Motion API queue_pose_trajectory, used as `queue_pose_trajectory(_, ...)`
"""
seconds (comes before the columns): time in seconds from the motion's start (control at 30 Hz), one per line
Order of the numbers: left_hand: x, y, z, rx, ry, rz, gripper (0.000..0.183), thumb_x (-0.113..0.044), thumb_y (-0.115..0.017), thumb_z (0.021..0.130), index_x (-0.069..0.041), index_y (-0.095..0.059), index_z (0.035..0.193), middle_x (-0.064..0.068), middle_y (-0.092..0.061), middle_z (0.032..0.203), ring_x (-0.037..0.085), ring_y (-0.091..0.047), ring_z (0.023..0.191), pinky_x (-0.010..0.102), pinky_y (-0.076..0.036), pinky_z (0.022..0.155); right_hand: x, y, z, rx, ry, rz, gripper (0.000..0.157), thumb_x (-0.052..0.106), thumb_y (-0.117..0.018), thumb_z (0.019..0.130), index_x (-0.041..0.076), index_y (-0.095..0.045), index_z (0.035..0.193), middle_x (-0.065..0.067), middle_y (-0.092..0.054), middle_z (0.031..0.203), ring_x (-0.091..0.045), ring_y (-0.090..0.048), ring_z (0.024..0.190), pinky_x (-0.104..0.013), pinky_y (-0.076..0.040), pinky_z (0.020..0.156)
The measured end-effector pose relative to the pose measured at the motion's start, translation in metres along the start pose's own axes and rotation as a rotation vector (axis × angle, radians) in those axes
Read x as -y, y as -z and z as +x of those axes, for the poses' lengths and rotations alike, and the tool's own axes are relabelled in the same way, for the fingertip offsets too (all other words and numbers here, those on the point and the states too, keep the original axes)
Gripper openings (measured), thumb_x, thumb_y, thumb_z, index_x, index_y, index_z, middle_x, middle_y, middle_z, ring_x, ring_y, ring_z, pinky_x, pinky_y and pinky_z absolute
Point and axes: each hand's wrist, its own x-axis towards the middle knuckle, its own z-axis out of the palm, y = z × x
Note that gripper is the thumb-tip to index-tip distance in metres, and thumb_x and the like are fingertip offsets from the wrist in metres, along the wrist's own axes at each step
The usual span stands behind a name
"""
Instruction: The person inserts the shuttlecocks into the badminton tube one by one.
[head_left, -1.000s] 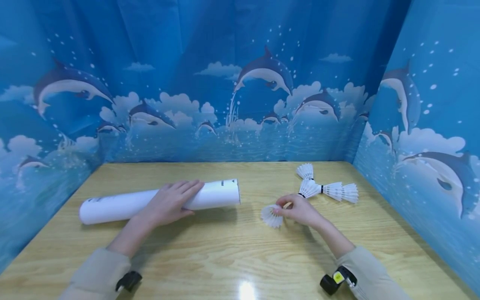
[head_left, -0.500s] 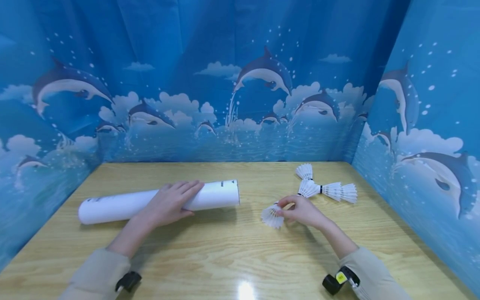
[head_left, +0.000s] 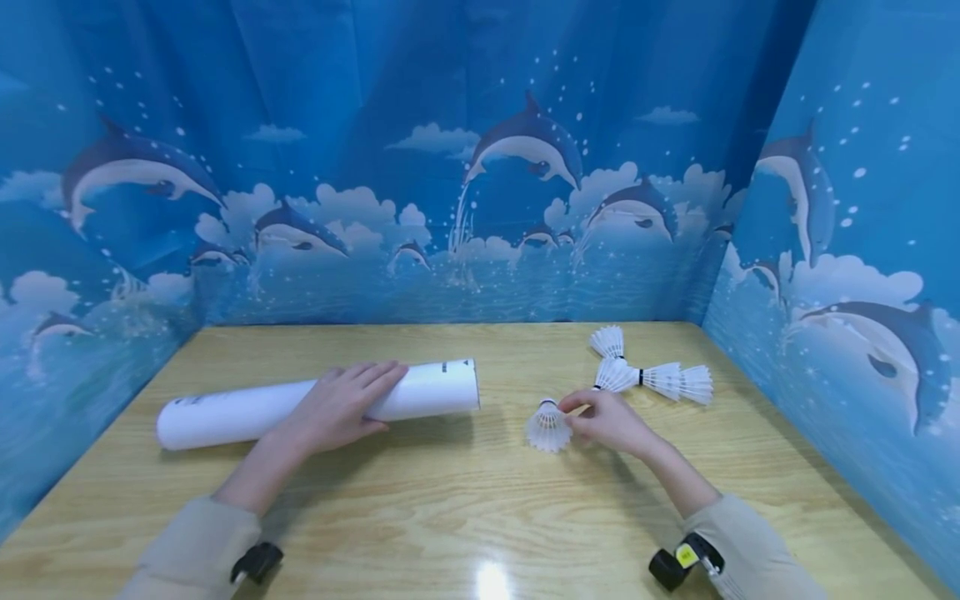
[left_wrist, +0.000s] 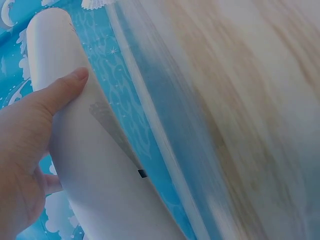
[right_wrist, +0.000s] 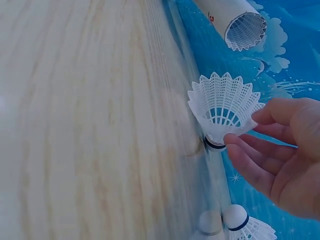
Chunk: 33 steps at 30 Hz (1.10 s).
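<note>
A long white shuttlecock tube (head_left: pixel 240 414) lies slanted across the left half of the table. My left hand (head_left: pixel 347 404) grips it from above; in the left wrist view the digits wrap the tube (left_wrist: pixel 85 130). Its mouth (right_wrist: pixel 245 31) faces right, and a lattice skirt shows inside. My right hand (head_left: pixel 609 423) pinches a white shuttlecock (head_left: pixel 548 427) at the side of its skirt, cork end pointing away from me. In the right wrist view one digit touches the skirt of that shuttlecock (right_wrist: pixel 224 102) near the rim, another near the dark band.
Several more shuttlecocks (head_left: pixel 660 381) lie grouped at the back right, some nested together. The wooden table (head_left: pixel 420 517) ends at a blue dolphin-print curtain (head_left: pixel 360 283) behind, with further curtain on both sides.
The shuttlecock at my right hand has turned so its cork end points away from me, and it has shifted slightly right. My left hand and the tube have stayed put.
</note>
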Motion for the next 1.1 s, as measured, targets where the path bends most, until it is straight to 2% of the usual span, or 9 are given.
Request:
queue_pose_trajectory(0.13, 0.0, 0.0, 0.0, 0.0, -0.002, 0.0, 0.088, -0.036, -0.082, 0.067, -0.009, -0.04, 0.14, 0.013, -0.05, 0.133, 0.033, -0.052, 0.113, 0.056, -0.048, 0.082, -0.001, -0.001, 0.002, -0.062, -0.001, -0.026, 0.022, 0.005, -0.062, 0.085, -0.004, -0.066, 0.104, -0.017, -0.065, 0.102, -0.017, -0.062, 0.065, -0.028, -0.052, 0.054)
queue_pose_trajectory(0.3, 0.0, -0.001, 0.0, 0.0, -0.006, 0.004, 0.088, -0.036, -0.082, 0.067, -0.009, -0.04, 0.14, 0.013, -0.05, 0.133, 0.032, -0.052, 0.113, 0.055, -0.048, 0.083, -0.004, -0.003, 0.005, -0.132, -0.009, -0.033, 0.017, 0.003, -0.062, 0.085, -0.005, -0.068, 0.099, -0.015, -0.066, 0.091, -0.013, -0.06, 0.065, -0.03, -0.054, 0.055)
queue_pose_trajectory(0.67, -0.001, 0.0, 0.002, 0.015, 0.004, 0.001, 0.088, -0.036, -0.082, 0.067, -0.009, -0.04, 0.14, 0.013, -0.049, 0.134, 0.032, -0.051, 0.115, 0.056, -0.048, 0.084, 0.0, 0.001, 0.007, -0.178, -0.014, -0.026, 0.017, 0.0, -0.061, 0.085, -0.006, -0.069, 0.099, -0.019, -0.067, 0.095, -0.014, -0.06, 0.061, -0.032, -0.055, 0.055)
queue_pose_trajectory(0.9, -0.002, 0.001, 0.002, 0.007, 0.002, 0.0, 0.089, -0.036, -0.082, 0.067, -0.009, -0.04, 0.14, 0.013, -0.049, 0.134, 0.032, -0.051, 0.114, 0.055, -0.048, 0.083, 0.017, 0.0, 0.013, -0.238, -0.002, 0.083, 0.016, 0.001, -0.063, 0.085, -0.008, -0.066, 0.098, -0.016, -0.067, 0.087, -0.017, -0.061, 0.066, -0.032, -0.056, 0.059)
queue_pose_trajectory(1.1, -0.002, 0.002, 0.002, 0.003, 0.003, 0.0, 0.089, -0.036, -0.083, 0.066, -0.009, -0.04, 0.14, 0.013, -0.049, 0.134, 0.032, -0.052, 0.114, 0.055, -0.048, 0.083, 0.034, -0.005, 0.02, -0.261, 0.008, 0.183, 0.015, 0.0, -0.062, 0.085, -0.008, -0.064, 0.098, -0.012, -0.065, 0.083, -0.014, -0.058, 0.068, -0.034, -0.056, 0.061)
